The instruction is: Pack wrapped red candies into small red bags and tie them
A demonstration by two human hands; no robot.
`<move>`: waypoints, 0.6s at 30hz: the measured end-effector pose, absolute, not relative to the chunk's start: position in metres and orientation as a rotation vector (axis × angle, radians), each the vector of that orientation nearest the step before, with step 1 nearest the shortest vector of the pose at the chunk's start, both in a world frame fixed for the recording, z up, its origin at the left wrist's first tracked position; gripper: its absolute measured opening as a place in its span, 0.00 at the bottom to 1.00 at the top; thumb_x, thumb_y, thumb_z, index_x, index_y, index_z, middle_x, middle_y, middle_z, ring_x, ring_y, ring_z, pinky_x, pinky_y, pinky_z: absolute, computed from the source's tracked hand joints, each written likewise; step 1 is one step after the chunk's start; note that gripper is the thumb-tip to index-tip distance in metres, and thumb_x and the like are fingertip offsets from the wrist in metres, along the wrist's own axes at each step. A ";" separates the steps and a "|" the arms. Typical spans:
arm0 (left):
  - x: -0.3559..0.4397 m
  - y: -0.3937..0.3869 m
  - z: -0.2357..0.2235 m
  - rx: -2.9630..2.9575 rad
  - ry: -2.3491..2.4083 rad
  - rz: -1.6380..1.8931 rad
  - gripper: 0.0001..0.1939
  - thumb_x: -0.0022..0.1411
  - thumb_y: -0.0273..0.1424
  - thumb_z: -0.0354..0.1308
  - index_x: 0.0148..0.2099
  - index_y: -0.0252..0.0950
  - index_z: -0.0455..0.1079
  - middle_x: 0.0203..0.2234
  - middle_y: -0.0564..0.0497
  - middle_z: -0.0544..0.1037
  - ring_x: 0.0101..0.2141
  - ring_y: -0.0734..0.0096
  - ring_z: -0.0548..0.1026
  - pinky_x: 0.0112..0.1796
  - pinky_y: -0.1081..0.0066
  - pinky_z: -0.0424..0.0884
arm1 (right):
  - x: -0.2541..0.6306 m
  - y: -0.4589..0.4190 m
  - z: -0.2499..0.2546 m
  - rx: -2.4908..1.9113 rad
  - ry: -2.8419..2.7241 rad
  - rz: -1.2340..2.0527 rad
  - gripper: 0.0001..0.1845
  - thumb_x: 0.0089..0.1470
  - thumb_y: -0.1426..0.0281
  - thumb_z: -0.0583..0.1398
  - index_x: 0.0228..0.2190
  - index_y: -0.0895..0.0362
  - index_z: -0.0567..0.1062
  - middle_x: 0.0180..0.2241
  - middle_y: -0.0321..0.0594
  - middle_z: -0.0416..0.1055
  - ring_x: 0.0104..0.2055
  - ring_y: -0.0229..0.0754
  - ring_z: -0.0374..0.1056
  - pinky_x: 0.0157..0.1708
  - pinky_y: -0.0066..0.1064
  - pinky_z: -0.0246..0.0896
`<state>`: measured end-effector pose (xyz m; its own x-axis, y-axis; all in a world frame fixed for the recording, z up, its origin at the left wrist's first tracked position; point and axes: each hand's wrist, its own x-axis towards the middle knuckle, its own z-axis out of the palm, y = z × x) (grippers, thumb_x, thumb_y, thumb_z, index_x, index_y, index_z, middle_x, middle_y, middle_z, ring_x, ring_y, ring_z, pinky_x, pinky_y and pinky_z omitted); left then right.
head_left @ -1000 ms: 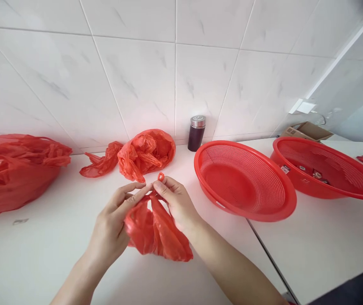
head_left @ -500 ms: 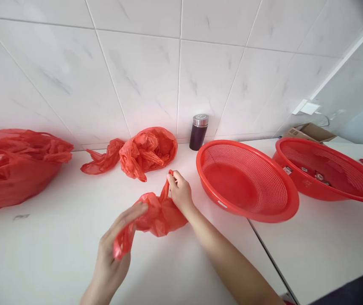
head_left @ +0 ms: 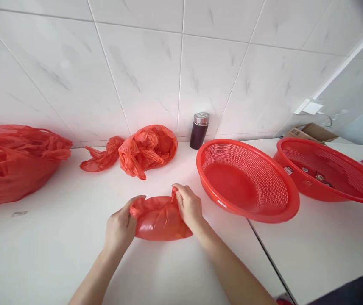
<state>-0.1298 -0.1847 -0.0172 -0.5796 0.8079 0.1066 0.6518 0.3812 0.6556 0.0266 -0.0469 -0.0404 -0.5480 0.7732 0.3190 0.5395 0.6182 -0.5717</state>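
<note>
A red plastic bag point(head_left: 164, 222) is stretched between my two hands over the white table. My left hand point(head_left: 121, 224) pinches its left top corner between thumb and fingers. With thumb and fingertips, my right hand point(head_left: 189, 206) grips a twisted handle at the bag's right top. The bag looks rounded, and darker shapes show faintly through the plastic; I cannot tell what they are. Behind it lie a crumpled red bag point(head_left: 148, 148) and a smaller loose red bag point(head_left: 103, 156).
A large, full red bag point(head_left: 19, 169) sits at the far left. A dark flask point(head_left: 199, 131) stands by the tiled wall. Right of my hands is a red plastic basket point(head_left: 232, 182), with a second basket point(head_left: 308, 184) holding small items beyond it. A cardboard box point(head_left: 315, 132) lies behind.
My left hand has moved up and right and now grips the bag's corner. My right hand has come slightly down and right, and the bag is pulled wider and smoother.
</note>
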 end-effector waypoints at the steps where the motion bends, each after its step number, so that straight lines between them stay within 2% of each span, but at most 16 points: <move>1: -0.132 -0.185 -0.015 1.251 2.427 0.932 0.20 0.63 0.30 0.41 0.50 0.45 0.71 0.34 0.55 0.81 0.30 0.70 0.76 0.30 0.74 0.68 | 0.026 -0.039 -0.040 -1.073 -2.309 0.540 0.19 0.66 0.68 0.46 0.50 0.50 0.71 0.38 0.38 0.72 0.34 0.38 0.70 0.32 0.25 0.57; 5: -0.138 -0.174 -0.012 1.188 2.526 0.596 0.21 0.66 0.34 0.37 0.51 0.47 0.70 0.29 0.53 0.80 0.30 0.64 0.76 0.28 0.71 0.67 | 0.019 -0.023 -0.045 -1.138 -2.370 0.502 0.17 0.64 0.69 0.48 0.47 0.48 0.72 0.35 0.36 0.73 0.29 0.37 0.67 0.28 0.26 0.52; 10: -0.143 -0.150 -0.020 1.250 2.623 0.382 0.23 0.66 0.34 0.36 0.51 0.47 0.70 0.35 0.46 0.81 0.35 0.52 0.77 0.31 0.63 0.65 | 0.011 -0.017 -0.057 -1.234 -2.414 0.455 0.16 0.64 0.67 0.47 0.45 0.49 0.73 0.35 0.38 0.72 0.26 0.37 0.64 0.26 0.28 0.48; 18: -0.142 -0.142 -0.034 1.328 2.669 0.344 0.22 0.67 0.36 0.36 0.53 0.47 0.69 0.44 0.48 0.79 0.39 0.53 0.77 0.33 0.63 0.64 | 0.009 -0.016 -0.058 -1.302 -2.422 0.471 0.16 0.65 0.67 0.46 0.45 0.51 0.72 0.38 0.40 0.73 0.31 0.41 0.68 0.28 0.29 0.51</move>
<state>-0.1421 -0.1417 -0.0336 -0.6007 0.7991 -0.0236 0.7670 0.5844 0.2650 0.0092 -0.0158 -0.0577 -0.5163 0.8438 0.1464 0.7274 0.5223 -0.4451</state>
